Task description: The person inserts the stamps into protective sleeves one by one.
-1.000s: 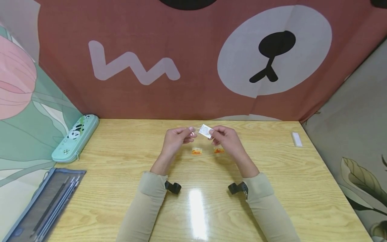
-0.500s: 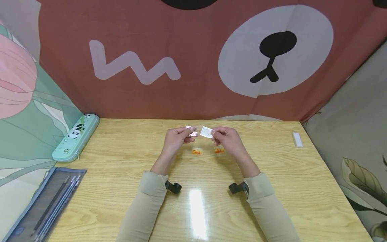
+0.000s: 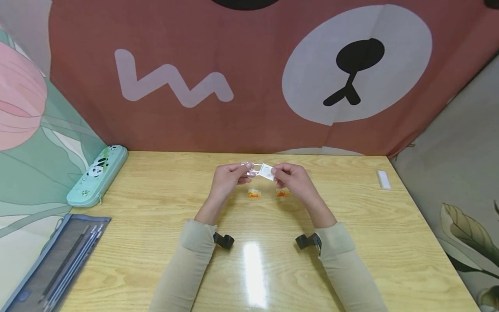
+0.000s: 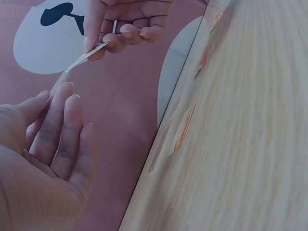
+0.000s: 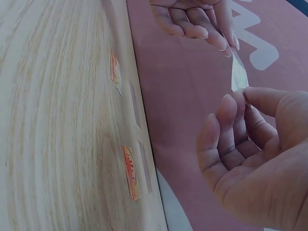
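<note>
Between thumb and fingers, my left hand (image 3: 228, 180) pinches a small clear plastic piece (image 3: 253, 169), shiny and see-through. My right hand (image 3: 292, 178) pinches a small white printed slip (image 3: 267, 171) by its right edge. The slip's left edge meets the plastic; whether it lies inside or against it, I cannot tell. Both are held above the table. In the right wrist view the slip (image 5: 239, 74) bridges the two hands. Below them, two small orange-and-yellow printed pieces (image 3: 254, 193) lie apart on the table, the right one (image 3: 282, 192) partly behind my right hand.
A mint panda pencil case (image 3: 97, 177) lies at the back left. In front of it is a blue-edged mesh pouch (image 3: 64, 260) with several pencils. A small white block (image 3: 383, 180) lies at the right. A brown printed cloth (image 3: 249, 125) hangs behind the wooden table (image 3: 156, 242).
The white slip has turned slightly between the hands. More of the clear plastic now shows beside my left fingers. Both arms stay almost in place.
</note>
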Tool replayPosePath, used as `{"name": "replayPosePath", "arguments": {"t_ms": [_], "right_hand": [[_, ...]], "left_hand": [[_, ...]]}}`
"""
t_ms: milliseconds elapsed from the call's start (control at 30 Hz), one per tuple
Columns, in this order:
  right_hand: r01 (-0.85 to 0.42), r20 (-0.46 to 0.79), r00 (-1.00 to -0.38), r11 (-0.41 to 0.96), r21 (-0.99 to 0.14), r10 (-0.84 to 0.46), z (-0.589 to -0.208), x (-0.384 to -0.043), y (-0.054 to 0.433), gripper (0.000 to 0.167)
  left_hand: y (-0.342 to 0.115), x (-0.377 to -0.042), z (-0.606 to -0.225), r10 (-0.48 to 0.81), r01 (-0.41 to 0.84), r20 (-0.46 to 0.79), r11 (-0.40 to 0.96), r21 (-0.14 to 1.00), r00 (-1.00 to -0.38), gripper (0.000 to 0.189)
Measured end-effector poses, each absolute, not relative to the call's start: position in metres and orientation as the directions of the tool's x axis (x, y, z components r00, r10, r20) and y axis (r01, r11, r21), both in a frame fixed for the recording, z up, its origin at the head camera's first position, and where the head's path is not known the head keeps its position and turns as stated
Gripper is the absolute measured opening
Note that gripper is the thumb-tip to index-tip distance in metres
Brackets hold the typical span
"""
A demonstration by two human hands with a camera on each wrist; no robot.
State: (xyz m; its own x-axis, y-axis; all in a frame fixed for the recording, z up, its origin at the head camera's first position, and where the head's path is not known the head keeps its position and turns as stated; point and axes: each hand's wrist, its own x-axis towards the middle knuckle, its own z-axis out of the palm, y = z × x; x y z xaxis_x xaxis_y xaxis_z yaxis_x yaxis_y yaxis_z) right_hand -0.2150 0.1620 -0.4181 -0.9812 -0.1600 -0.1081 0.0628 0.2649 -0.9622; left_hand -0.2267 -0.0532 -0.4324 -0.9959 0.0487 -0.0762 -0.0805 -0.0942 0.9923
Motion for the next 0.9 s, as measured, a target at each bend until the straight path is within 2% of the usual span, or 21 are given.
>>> {"name": "replayPosePath", "arguments": {"t_ms": [433, 900], "right_hand": [[0.082, -0.117, -0.984, 0.24, -0.967, -0.135, -0.4217, -0.2187, 0.1599, 0.035], [0.081, -0.126, -0.981, 0.276, -0.958, -0.149, -0.4195, -0.2177, 0.1624, 0.032]], "left_hand": [[-0.0509, -0.2283, -0.4354, 0.049, -0.081, -0.076, -0.094, 0.992, -0.996, 0.027], [-0.0511, -0.2269, -0.4341, 0.053, -0.078, -0.076, -0.035, 0.996, -0.996, 0.031]]}}
